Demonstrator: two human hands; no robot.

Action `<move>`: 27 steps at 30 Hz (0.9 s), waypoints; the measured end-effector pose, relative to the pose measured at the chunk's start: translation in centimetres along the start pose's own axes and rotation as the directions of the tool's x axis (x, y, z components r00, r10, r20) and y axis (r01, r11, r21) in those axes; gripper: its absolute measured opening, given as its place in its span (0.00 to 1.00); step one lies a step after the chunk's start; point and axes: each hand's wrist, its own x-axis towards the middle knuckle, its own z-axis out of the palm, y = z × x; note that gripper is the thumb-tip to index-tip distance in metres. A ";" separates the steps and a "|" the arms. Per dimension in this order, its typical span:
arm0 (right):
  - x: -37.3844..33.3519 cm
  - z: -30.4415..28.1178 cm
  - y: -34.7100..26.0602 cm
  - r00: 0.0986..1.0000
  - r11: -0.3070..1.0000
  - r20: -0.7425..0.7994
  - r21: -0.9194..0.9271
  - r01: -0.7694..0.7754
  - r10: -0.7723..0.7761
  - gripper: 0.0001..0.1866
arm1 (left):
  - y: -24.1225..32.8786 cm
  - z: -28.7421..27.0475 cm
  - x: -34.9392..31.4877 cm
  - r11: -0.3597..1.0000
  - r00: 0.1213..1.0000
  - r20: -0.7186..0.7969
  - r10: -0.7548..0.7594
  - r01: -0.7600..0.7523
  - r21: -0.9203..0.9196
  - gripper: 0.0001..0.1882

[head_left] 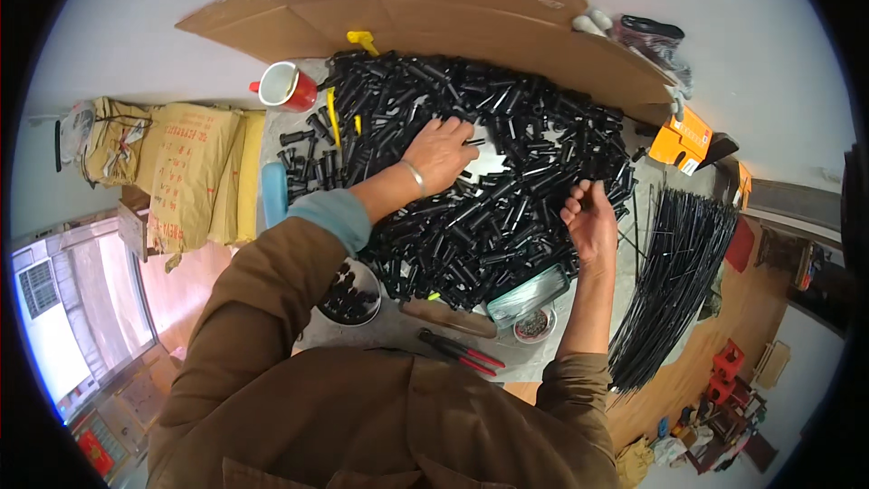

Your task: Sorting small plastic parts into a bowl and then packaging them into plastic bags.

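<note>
A wide heap of short black tube-shaped parts [466, 249] covers most of the table. My left hand [439, 156], with a bracelet at its wrist, reaches to the heap's middle beside a pale bare patch [489, 161]. Its fingers are curled, and a small dark end sticks out past the fingertips; what they hold is mostly hidden. At the heap's right edge, my right hand [590, 222] is raised with thumb and fingers drawn together. Anything in that pinch is too small or dark to make out.
Long thin black rods [674, 267] lie bundled on the right. Cardboard [480, 14] stands along the back. A red and white mug [291, 88] is at back left. Nearer me are a bowl of black pieces [351, 294], red-handled pliers [462, 351] and a glassy green-edged box [529, 297].
</note>
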 end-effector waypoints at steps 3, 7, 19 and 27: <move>1.3 0.0 -1.7 0.954 0.804 -0.193 -0.590 0.075 -0.230 0.11 | 1.5 -1.0 0.3 0.991 0.997 -0.079 0.021 -0.032 -0.131 0.10; 2.6 2.9 -0.2 0.806 -0.217 0.208 -0.971 0.101 -0.554 0.14 | 4.7 -1.0 3.8 0.987 0.978 -0.193 0.081 -0.106 -0.124 0.20; 0.6 0.8 -0.3 0.771 -0.126 0.161 -0.986 0.105 -0.616 0.11 | 4.2 -1.3 0.5 0.994 0.995 0.012 0.102 -0.101 -0.035 0.14; 1.7 -1.6 -3.9 0.751 -0.261 0.071 -0.955 -0.138 -0.657 0.12 | 3.1 -2.2 0.4 0.996 0.996 -0.027 0.082 -0.083 -0.014 0.11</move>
